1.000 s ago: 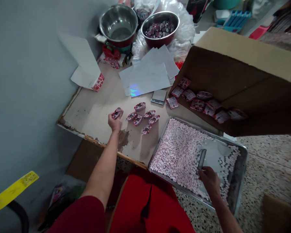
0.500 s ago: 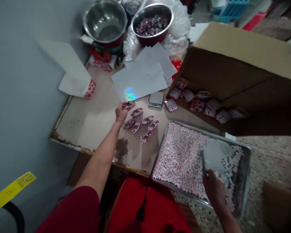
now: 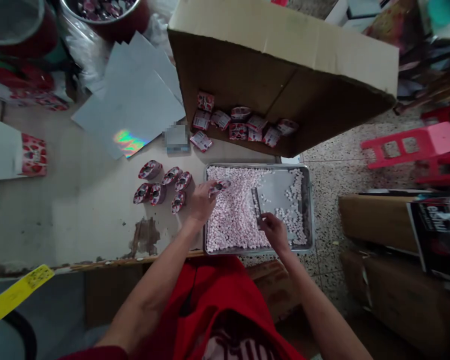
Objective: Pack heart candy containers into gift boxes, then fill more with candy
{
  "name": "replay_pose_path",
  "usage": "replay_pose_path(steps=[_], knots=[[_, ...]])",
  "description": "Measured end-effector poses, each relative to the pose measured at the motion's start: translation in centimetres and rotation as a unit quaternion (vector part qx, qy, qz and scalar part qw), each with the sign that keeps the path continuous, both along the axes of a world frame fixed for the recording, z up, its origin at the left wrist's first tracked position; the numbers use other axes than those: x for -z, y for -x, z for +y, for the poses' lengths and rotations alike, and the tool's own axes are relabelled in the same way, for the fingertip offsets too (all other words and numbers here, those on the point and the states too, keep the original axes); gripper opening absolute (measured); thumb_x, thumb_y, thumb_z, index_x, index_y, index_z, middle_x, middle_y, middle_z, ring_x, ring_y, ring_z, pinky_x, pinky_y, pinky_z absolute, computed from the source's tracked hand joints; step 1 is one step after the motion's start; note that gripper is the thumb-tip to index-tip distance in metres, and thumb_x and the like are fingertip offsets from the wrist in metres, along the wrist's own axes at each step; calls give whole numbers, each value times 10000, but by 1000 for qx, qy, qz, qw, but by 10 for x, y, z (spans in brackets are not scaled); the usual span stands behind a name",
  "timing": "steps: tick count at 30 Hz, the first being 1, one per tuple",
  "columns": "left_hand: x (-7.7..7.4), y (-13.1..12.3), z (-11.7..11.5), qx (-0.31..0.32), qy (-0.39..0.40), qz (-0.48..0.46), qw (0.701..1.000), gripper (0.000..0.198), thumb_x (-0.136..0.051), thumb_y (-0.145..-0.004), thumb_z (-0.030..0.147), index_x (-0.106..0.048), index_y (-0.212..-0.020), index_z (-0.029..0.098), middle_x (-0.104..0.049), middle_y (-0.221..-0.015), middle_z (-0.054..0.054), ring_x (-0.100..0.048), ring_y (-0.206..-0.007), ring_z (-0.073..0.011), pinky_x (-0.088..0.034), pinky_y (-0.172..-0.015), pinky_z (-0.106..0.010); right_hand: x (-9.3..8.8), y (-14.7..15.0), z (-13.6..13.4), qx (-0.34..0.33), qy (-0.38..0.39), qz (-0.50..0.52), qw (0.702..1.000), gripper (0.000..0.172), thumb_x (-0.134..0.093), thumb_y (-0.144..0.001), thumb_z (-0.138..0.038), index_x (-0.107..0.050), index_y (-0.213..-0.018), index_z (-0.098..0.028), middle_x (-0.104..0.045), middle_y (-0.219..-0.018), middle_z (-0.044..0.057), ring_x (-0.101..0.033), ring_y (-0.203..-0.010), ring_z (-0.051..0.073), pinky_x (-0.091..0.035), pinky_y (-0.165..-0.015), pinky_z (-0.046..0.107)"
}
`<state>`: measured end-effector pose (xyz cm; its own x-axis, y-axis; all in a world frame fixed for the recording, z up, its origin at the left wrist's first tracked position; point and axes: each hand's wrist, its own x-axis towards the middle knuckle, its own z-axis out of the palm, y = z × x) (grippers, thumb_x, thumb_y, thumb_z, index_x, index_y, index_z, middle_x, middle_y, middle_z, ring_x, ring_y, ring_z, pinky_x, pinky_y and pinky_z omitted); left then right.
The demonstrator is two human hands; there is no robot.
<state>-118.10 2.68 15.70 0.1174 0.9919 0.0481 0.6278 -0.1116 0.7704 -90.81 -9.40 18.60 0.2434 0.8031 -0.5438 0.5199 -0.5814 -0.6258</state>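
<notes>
My left hand [image 3: 203, 204] is closed around a small red-and-pink printed pouch [image 3: 219, 187], its dark mouth facing up, over the left part of a metal tray [image 3: 310, 210]. A layer of small pale pink pellets [image 3: 232, 220] covers much of the tray, with a bare patch at the right. My right hand [image 3: 273, 229] grips a thin, dark flat strip [image 3: 255, 202] that stands at the edge of the pellets. Several similar pouches [image 3: 157, 194] stand with open mouths on the table, left of my left hand.
A big cardboard box [image 3: 285, 95] lies behind the tray, with several filled-looking packets [image 3: 238, 131] inside. White sheets [image 3: 135, 100] and a small scale [image 3: 176, 137] are on the table [image 3: 78, 210]. Beyond are metal bowls [image 3: 108, 22]; pink plastic stools [image 3: 408, 142] stand right.
My left hand has carried the pouch from the table to above the tray. The view has swung right. My right hand still holds the strip among the pellets.
</notes>
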Motion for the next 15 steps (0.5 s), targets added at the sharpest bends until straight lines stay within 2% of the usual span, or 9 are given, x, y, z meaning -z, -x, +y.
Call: replay_pose_path(steps=[2, 5, 8, 12, 15], knots=[[13, -14, 4, 24, 9, 10, 1000, 303, -702, -883, 158, -692, -1181, 212, -744, -1202, -111, -676, -1156, -297, -538, -1033, -442, -17, -2, 1, -6, -13, 93, 996, 285, -629, -815, -440, -674, -961, -200, -541, -601, -49, -481, -573, 142, -335, -587, 244], [24, -24, 11, 27, 9, 21, 999, 297, -682, -873, 110, -698, -1150, 215, -737, -1188, -106, -659, -1161, -297, -529, -1034, -432, -35, 4, 16, -43, 2, 161, 986, 261, -658, -786, -426, -692, -903, -195, -545, -589, -48, -470, -566, 126, -328, -578, 240], [25, -25, 10, 45, -10, 19, 999, 333, -640, -850, 32, -709, -1126, 205, -735, -1180, -105, -645, -1161, -284, -519, -1055, -429, -45, 17, 41, -73, 50, 192, 977, 232, -682, -710, -390, -700, -823, -188, -528, -542, -52, -436, -519, 105, -289, -531, 232], [23, -19, -5, 106, -28, 23, 994, 399, -597, -831, -28, -713, -1135, 203, -728, -1202, -94, -618, -1191, -256, -506, -1087, -426, -60, 36, 75, -29, 140, 232, 962, 258, -697, -592, -390, -661, -744, -185, -498, -512, -56, -361, -457, 81, -204, -454, 224], [24, -16, -20, 155, -20, 28, 987, 396, -592, -841, -18, -704, -1151, 202, -725, -1217, -84, -605, -1200, -248, -501, -1094, -426, -78, 38, 85, -22, 191, 234, 953, 286, -701, -580, -437, -622, -693, -187, -476, -531, -50, -338, -467, 72, -176, -442, 218]])
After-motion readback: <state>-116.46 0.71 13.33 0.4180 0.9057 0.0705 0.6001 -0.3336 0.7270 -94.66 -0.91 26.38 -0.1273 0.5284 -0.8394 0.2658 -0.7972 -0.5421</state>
